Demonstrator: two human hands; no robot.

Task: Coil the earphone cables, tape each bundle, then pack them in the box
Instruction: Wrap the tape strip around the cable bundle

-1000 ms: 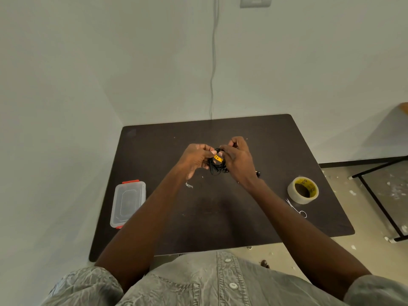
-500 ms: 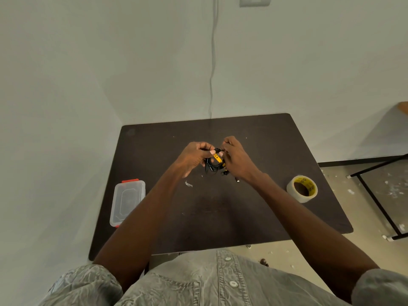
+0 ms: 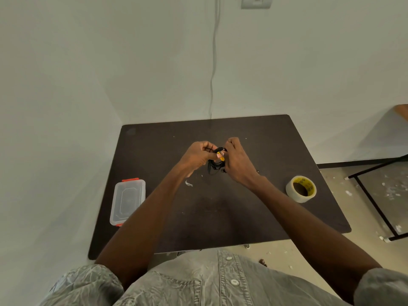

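A black earphone cable bundle (image 3: 214, 165) with a small yellow tag hangs between both hands above the middle of the dark table (image 3: 220, 213). My left hand (image 3: 198, 154) pinches its left side with curled fingers. My right hand (image 3: 236, 161) grips its right side, fingers closed over the coil. Part of the cable is hidden inside the hands. A roll of clear tape (image 3: 301, 189) with a yellow core label lies on the table to the right. The clear plastic box (image 3: 127, 201) with red clips sits closed near the table's left edge.
A small scrap of clear tape (image 3: 189, 183) lies on the table below my left wrist. The table stands in a corner against pale walls. A black metal frame (image 3: 379, 199) stands on the speckled floor to the right.
Both hands have shifted slightly on the bundle, closing in tighter on it. The scissors seen near the tape roll a second ago are out of sight behind my right forearm.
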